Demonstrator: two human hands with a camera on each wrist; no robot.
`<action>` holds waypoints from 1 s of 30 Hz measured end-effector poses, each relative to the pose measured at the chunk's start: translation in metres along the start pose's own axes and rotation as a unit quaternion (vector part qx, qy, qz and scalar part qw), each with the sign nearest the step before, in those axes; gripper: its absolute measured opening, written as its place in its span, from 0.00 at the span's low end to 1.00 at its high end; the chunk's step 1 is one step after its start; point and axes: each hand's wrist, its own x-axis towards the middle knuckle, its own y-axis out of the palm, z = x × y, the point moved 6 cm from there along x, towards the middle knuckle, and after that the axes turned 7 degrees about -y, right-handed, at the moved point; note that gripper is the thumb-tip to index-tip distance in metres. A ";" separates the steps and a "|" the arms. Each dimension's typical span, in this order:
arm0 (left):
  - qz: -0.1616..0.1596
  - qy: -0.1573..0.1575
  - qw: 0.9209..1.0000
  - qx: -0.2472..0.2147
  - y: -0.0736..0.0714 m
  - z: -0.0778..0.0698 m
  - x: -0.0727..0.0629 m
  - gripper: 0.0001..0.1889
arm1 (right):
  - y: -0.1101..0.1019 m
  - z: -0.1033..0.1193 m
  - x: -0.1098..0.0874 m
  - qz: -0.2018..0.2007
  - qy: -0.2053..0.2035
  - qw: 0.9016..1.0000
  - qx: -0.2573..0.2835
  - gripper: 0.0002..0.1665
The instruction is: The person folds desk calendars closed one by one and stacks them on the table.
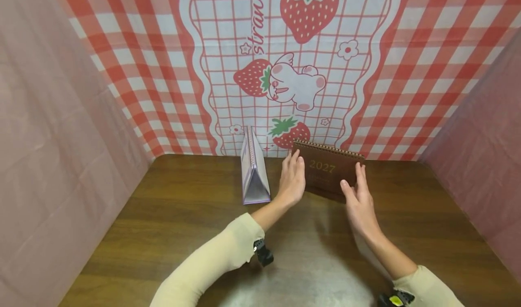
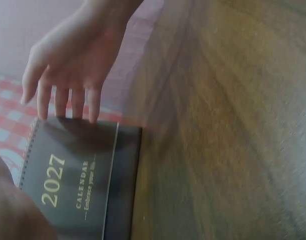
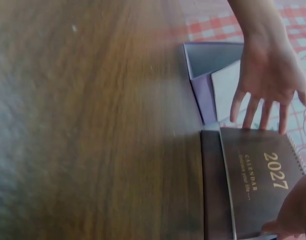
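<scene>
A brown spiral-bound desk calendar (image 1: 323,173) marked 2027 in gold stands on the table near the back cloth. Its front cover, lettered CALENDAR, faces me, with the coil along the top. My left hand (image 1: 291,178) is at the calendar's left edge, fingers straight. On the opposite edge, the fingertips of my right hand (image 2: 77,70) meet the cover, the fingers extended and slightly spread. To the left stands a purple-and-white tent-shaped desk calendar (image 1: 255,180), turned end-on, its open triangular side toward me. In the right wrist view it shows behind my left hand (image 3: 273,70).
The wooden table (image 1: 183,234) runs back to a red-and-white checked strawberry cloth (image 1: 154,72). Pink cloth walls (image 1: 61,139) close in both sides. A black wrist camera mount (image 1: 263,252) hangs at the left sleeve.
</scene>
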 end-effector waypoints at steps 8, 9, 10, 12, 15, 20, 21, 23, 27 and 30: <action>0.021 -0.023 0.999 -0.007 -0.031 -0.062 -0.055 0.37 | -0.005 -0.002 0.004 -0.003 -0.005 1.000 -0.006 0.46; 0.026 -0.023 0.999 -0.014 -0.035 -0.066 -0.058 0.36 | -0.005 -0.003 0.004 -0.003 -0.005 1.000 -0.005 0.46; 0.031 -0.021 0.999 -0.025 -0.037 -0.068 -0.059 0.36 | -0.006 -0.003 0.004 -0.004 -0.006 1.000 -0.004 0.46; 0.026 -0.006 0.999 -0.022 -0.035 -0.055 -0.051 0.37 | -0.007 -0.003 0.005 -0.009 -0.006 1.000 -0.002 0.46; 0.017 0.011 1.000 -0.008 -0.021 -0.017 -0.026 0.39 | -0.006 -0.003 0.006 -0.013 -0.001 1.000 0.001 0.46; 0.030 -0.001 1.000 -0.005 -0.003 0.031 0.008 0.43 | 0.000 -0.005 0.008 0.009 0.011 1.000 0.009 0.46; 0.034 -0.001 0.999 -0.005 -0.002 0.035 0.011 0.45 | 0.001 -0.005 0.008 0.012 0.010 1.000 0.010 0.46; 0.041 -0.002 0.999 -0.002 -0.001 0.037 0.013 0.46 | 0.002 -0.006 0.009 0.014 0.012 1.000 0.013 0.46; 0.045 -0.006 0.999 0.013 -0.005 0.027 0.005 0.46 | -0.001 -0.005 0.010 0.004 0.010 1.000 0.012 0.45; 0.045 -0.005 0.999 0.021 -0.010 0.008 -0.014 0.46 | -0.003 -0.006 0.013 0.002 0.009 1.000 0.009 0.44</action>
